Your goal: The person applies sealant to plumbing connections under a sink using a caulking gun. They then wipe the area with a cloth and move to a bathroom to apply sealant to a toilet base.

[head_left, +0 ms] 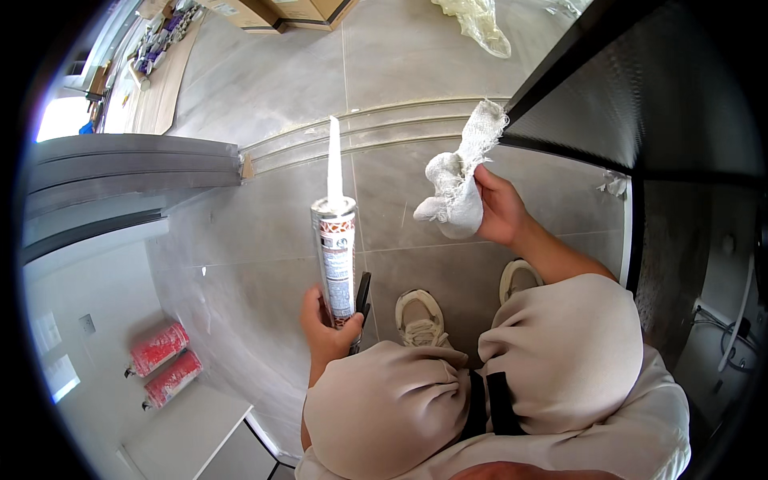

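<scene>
My left hand [330, 330] is closed round the lower end of a sealant cartridge [337, 260], which stands upright with its long white nozzle [334, 164] pointing away from me. A slim black part [362, 300] shows beside the cartridge at my thumb; what it belongs to is hidden. To the right, my right hand [502, 210] grips a crumpled white cloth [460, 188] of coarse knit with frayed edges, perhaps a work glove. Its fingers are partly hidden behind the cloth. Cloth and nozzle are apart.
A sliding-door track [384, 128] crosses the grey tiled floor [264, 232] ahead. Dark-framed glass [576, 96] rises at right, a grey door frame [136, 168] at left. Two red cylinders [160, 350] lie at lower left. Cardboard boxes [312, 12] and clear plastic sheeting [480, 24] lie beyond.
</scene>
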A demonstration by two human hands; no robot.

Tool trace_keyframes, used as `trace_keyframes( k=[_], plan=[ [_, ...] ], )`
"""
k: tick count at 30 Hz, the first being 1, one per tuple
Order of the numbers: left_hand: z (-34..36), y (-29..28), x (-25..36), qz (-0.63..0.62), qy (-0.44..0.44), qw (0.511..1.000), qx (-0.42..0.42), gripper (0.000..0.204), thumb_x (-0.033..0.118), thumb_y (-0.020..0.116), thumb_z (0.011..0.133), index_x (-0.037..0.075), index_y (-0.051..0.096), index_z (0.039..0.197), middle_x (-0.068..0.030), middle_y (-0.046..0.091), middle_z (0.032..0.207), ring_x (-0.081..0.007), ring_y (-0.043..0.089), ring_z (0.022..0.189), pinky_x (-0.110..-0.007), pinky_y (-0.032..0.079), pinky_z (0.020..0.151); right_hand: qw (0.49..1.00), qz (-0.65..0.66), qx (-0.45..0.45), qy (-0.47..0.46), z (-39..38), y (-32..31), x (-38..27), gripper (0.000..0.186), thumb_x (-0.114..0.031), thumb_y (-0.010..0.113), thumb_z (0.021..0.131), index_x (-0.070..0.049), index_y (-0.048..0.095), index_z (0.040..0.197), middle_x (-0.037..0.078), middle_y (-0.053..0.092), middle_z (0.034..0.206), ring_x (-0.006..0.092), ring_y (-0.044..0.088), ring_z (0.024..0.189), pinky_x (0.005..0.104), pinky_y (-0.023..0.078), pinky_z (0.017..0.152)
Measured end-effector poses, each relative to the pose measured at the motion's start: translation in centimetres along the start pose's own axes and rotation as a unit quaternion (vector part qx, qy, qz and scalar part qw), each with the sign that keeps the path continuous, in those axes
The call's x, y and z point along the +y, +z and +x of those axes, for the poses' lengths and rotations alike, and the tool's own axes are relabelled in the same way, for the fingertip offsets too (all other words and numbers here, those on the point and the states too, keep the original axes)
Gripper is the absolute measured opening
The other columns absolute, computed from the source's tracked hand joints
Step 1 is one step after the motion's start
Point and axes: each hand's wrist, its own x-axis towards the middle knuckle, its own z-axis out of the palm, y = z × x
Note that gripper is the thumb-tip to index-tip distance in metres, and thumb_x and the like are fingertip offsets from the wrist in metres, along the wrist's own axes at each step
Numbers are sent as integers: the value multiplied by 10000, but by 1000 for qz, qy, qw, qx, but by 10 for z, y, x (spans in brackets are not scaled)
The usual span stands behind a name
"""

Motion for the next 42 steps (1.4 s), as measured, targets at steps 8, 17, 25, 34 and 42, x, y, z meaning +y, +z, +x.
trace_keyframes(
  k=[8,17,25,34,42],
  plan=[
    [-12,3,-10,-33,-19,999,-31,658,71,802,674,-14,505,1255,-88,631,1065,-146,623,891,-320,525,813,991,-133,-27,-19,6,37,13,505,-319,614,1005,-65,481,1421,136,561,1419,327,540,1328,524,401,1145],
    [54,33,45,-270,-16,942,-197,734,117,739,656,-50,452,1311,-168,661,1123,-246,710,865,-380,585,814,952,-278,-14,125,11,54,46,893,-244,878,730,-50,449,1488,135,585,1408,288,547,1326,464,427,1119],
    [57,46,47,-283,-66,945,-149,665,57,718,669,-34,450,1270,-149,641,1072,-256,710,839,-406,603,788,923,-357,103,103,0,59,50,577,-317,773,925,-13,567,1370,111,651,1293,222,591,1218,414,440,1076],
    [47,39,59,-256,-73,961,-74,641,27,692,684,-18,455,1277,-153,633,1069,-263,716,845,-403,611,791,829,-548,87,72,0,41,63,344,-152,723,941,-3,649,1242,39,686,1155,132,621,1034,310,495,926],
    [55,18,67,-233,-48,971,-15,634,60,649,677,-53,460,1271,-183,617,1083,-291,713,811,-421,598,775,859,-499,103,57,-6,45,44,255,-171,666,983,-51,663,1208,-5,685,1061,75,598,954,281,493,861]
  ],
)
